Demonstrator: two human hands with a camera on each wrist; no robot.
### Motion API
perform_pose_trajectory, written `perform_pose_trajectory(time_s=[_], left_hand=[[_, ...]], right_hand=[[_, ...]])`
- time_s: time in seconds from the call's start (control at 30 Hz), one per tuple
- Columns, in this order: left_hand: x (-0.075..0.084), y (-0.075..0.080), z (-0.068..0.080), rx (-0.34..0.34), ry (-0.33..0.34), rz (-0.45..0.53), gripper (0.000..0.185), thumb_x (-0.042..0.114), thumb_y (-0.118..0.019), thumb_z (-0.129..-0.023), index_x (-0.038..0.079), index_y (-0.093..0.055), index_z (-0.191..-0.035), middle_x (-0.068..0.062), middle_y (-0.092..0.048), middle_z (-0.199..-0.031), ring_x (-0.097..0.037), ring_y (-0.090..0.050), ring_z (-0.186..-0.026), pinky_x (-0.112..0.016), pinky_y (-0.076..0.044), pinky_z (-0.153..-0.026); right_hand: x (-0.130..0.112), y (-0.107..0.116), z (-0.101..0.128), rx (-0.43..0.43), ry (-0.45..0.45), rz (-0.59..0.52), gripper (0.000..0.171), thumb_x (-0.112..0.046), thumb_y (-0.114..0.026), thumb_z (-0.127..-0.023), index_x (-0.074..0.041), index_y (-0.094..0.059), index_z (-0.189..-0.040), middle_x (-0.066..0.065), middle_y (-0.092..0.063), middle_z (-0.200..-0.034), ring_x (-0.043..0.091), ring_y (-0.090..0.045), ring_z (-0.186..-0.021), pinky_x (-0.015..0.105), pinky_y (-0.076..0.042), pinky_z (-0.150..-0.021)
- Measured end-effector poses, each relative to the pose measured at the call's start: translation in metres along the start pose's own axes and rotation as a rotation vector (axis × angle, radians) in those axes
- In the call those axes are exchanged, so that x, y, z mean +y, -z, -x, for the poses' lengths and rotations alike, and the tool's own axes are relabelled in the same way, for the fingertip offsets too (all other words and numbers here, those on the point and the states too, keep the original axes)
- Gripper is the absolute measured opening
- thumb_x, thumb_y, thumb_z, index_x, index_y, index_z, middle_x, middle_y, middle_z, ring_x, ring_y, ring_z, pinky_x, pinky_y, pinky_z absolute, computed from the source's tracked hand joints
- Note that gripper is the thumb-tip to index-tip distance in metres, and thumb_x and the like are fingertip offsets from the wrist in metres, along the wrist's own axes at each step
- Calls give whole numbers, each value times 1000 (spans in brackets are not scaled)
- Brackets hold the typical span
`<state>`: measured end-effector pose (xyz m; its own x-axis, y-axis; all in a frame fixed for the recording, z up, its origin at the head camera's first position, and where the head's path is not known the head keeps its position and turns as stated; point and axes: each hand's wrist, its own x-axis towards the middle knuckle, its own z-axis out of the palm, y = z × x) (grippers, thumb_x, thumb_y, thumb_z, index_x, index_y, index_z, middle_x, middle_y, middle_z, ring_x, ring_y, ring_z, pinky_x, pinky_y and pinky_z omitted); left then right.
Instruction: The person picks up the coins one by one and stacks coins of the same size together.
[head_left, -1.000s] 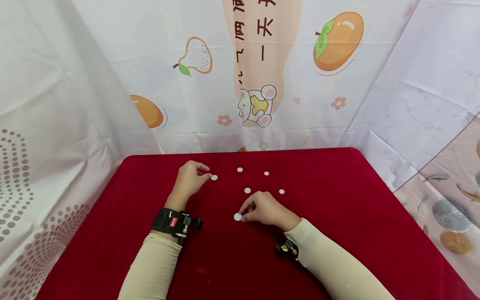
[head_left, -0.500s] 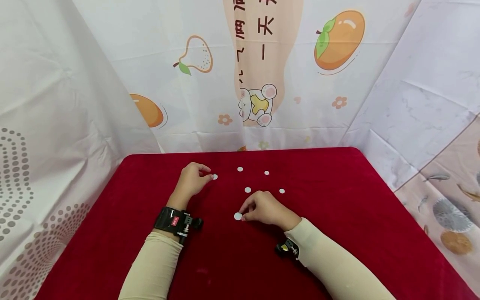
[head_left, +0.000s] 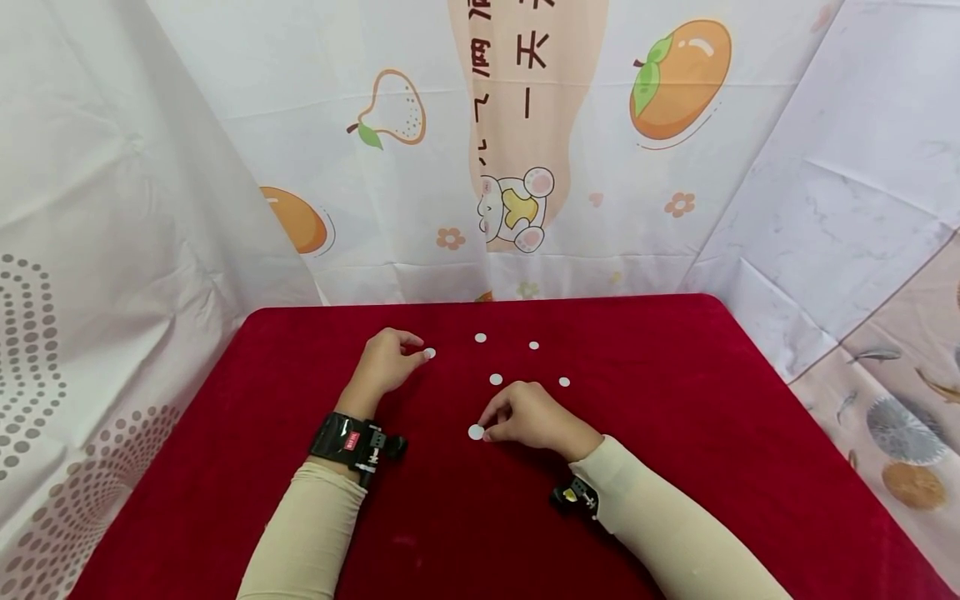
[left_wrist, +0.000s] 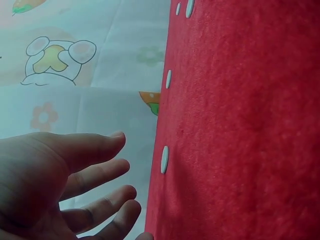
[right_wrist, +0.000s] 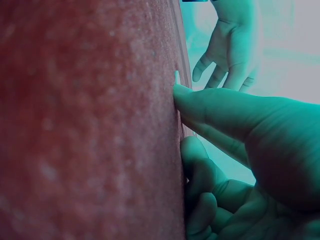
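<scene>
My right hand (head_left: 531,417) rests low on the red cloth and pinches the right edge of a flat white disc (head_left: 476,432) with thumb and finger; the right wrist view shows the disc's thin edge (right_wrist: 177,77) at the thumb tip. Farther back and to the left, my left hand (head_left: 390,360) hovers with relaxed, spread fingers. Its thumb overlaps a second white disc (head_left: 430,353) in the head view. Seen from the left wrist, that disc lies flat on the cloth, with a gap between it and the fingertips (left_wrist: 118,140).
Several more white discs lie spread out: back middle (head_left: 481,337), back right (head_left: 534,345), centre (head_left: 496,379) and right (head_left: 564,382). Red cloth (head_left: 675,467) covers the table. A printed white curtain (head_left: 420,200) hangs behind the far edge.
My left hand has shifted slightly nearer and to the right beside its disc. The right hand stays still on its disc.
</scene>
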<state>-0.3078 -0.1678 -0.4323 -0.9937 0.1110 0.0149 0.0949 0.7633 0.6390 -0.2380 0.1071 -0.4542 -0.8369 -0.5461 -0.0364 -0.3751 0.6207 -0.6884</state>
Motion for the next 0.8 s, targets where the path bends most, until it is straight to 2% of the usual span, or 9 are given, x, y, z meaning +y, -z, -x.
perform_pose_trajectory(time_s=[0.3,0.8], left_hand=[[-1,-7,-2,-15,-36,-32,38,27,-73,-96,3,-73,-125,-17,-70,-127,-34,-63,-118,-51,-51,-100],[-7,-13,-1,-33,-15,-40,39,23,-75,-94,2,-72,-127,-18,-67,-132,-34,-61,-120,-50,-51,-100]], right_hand=[[1,1,-1,-5,0,-5,10,-20,-87,-85,-28,-83,-91,-9,-67,-65,8,-56,-59,25,-47,-58],[1,0,-1,-9,-8,-4,10,-22,-87,-84,-27,-84,-92,-11,-68,-65,7,-56,-59,24,-48,-58]])
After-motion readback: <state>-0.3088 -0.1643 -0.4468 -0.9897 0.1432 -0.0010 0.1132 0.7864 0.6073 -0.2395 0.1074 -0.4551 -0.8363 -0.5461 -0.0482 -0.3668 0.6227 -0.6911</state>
